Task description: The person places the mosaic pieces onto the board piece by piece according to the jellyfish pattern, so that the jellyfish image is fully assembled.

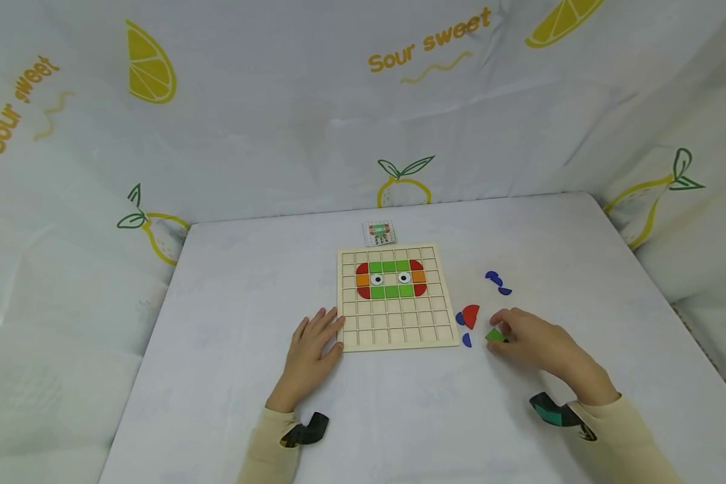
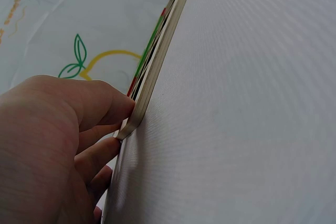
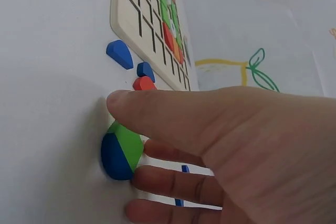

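Note:
A pale square grid board (image 1: pixel 399 329) lies on the table, with green, red and orange pieces and two eye pieces set on its upper half. My left hand (image 1: pixel 312 349) rests at the board's near left corner, fingers spread and the tips touching its edge, as the left wrist view also shows at the board's side (image 2: pixel 152 77). To the right of the board, my right hand (image 1: pixel 535 343) pinches a green piece (image 1: pixel 493 335) between thumb and fingers. In the right wrist view, a blue piece (image 3: pixel 115 158) sits against the green piece (image 3: pixel 128 142), close under the fingertips.
Between board and right hand lie a red quarter-round piece (image 1: pixel 470 316) and small blue half-rounds (image 1: pixel 467 341). Several more blue half-rounds (image 1: pixel 505 291) lie farther back. A small picture card (image 1: pixel 378 233) is behind the board. A lemon-print curtain (image 1: pixel 278 134) hangs beyond the table's far edge.

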### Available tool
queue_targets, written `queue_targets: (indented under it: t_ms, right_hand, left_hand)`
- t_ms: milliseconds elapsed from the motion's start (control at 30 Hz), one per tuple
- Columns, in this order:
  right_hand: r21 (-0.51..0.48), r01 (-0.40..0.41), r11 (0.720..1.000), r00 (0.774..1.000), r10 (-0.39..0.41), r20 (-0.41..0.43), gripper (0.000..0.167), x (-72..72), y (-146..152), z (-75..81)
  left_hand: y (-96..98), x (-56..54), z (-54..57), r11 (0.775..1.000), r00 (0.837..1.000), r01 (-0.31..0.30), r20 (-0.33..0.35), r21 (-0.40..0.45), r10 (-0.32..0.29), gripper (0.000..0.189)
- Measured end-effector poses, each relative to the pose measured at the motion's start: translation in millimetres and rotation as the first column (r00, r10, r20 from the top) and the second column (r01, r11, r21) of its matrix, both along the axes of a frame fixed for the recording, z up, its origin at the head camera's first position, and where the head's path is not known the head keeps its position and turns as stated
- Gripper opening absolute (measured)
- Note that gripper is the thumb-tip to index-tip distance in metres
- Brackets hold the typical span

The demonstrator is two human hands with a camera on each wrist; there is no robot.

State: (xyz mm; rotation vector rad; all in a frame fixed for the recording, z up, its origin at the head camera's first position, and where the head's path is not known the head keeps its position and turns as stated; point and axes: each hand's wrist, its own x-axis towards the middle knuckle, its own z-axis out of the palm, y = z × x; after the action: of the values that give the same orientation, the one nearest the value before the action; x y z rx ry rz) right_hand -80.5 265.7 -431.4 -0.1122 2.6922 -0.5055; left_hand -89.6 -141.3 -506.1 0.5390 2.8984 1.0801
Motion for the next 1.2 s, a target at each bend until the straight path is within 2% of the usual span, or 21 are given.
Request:
queue_targets:
  t_ms: [267, 433, 600, 800, 1000, 1200]
  right_hand:
    - [-0.011, -0.003, 1.000, 0.999, 0.003, -0.041, 0.046, 2.6, -3, -4.4]
    - [-0.035, -0.012, 0.999, 0.997, 0.009, -0.077, 0.045, -0.9, -3, -5.8]
    - [-0.044, -0.020, 0.999, 0.990, 0.013, -0.138, 0.043, -6.8, -7, -2.5]
    - [-0.085, -0.061, 0.995, 0.978, 0.043, -0.204, 0.036, -17.8, -19, 0.0]
    - [-0.132, -0.140, 0.981, 0.955, 0.099, -0.280, 0.035, -33.9, -35, -0.4]
    - [-0.175, -0.179, 0.968, 0.955, 0.128, -0.269, 0.035, -52.1, -56, 3.6]
  left_hand:
    - [-0.5, 0.3, 0.1, 1.000, 1.000, -0.001, -0.011, 0.005, 0.002, 0.051]
    - [0.2, 0.4, 0.0, 1.000, 1.000, -0.005, -0.022, 0.007, 0.005, 0.050]
    - [0.5, 0.8, 2.1, 1.000, 1.000, -0.007, 0.004, 0.008, 0.007, 0.051]
    - [0.1, -0.1, 2.1, 1.000, 1.000, -0.005, 0.012, -0.001, 0.005, 0.051]
    - [-0.2, -0.2, 1.8, 1.000, 1.000, -0.006, 0.027, 0.005, 0.006, 0.050]
    - [-0.3, -0.2, 0.6, 1.000, 0.999, -0.007, 0.044, -0.008, 0.007, 0.050]
